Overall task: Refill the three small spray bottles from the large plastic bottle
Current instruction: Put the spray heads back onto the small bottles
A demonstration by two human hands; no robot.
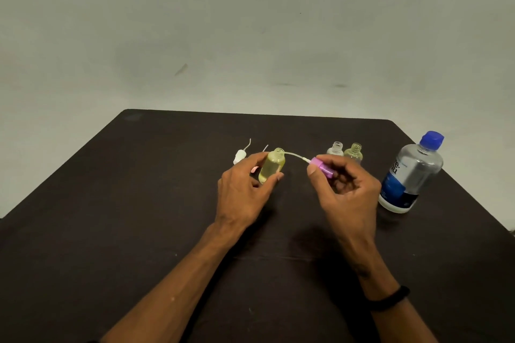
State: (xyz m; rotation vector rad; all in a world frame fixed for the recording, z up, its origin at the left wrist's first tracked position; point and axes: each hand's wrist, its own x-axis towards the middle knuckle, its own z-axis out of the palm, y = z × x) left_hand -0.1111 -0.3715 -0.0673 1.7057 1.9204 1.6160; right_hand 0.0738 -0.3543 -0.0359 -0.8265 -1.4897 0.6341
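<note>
My left hand [245, 189] grips a small yellowish spray bottle [271, 166] standing on the dark table [139, 203]. My right hand [342, 186] pinches a pink spray head [320, 166] tilted sideways; the tip of its thin white tube [294, 156] is at the bottle's open neck. Two more small open bottles stand behind my right hand, a clear one [335, 149] and a yellowish one [354, 152]. The large plastic bottle [412, 175] with a blue cap and blue label stands upright at the right.
A white spray head [240, 156] with a curved tube lies left of the held bottle. Another pale pink spray head [255, 169] lies partly hidden behind my left hand. The table's right edge runs close to the large bottle. A plain wall rises behind.
</note>
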